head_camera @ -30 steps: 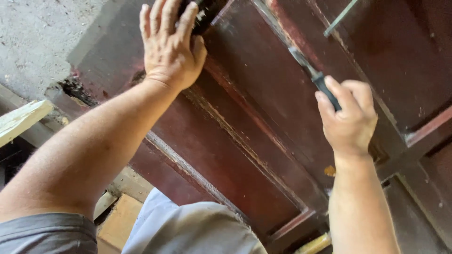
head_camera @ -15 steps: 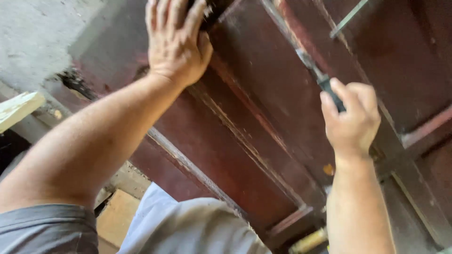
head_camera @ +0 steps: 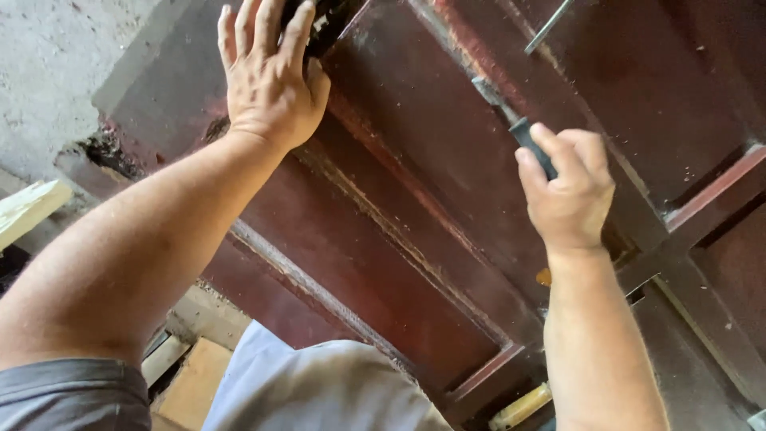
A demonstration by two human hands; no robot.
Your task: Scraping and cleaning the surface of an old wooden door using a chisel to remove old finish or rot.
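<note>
Fingertips of the left hand (head_camera: 267, 84) run off the top edge, and its palm hides the door (head_camera: 415, 207) surface beneath. The right hand (head_camera: 568, 195) closes round the dark handle of a chisel (head_camera: 511, 120), concealing most of the handle; the blade tip is too blurred to tell where it meets the wood. A thin metal rod (head_camera: 549, 25) is cut off at the top edge. The door's far edges lie outside the frame on the right and at the bottom.
</note>
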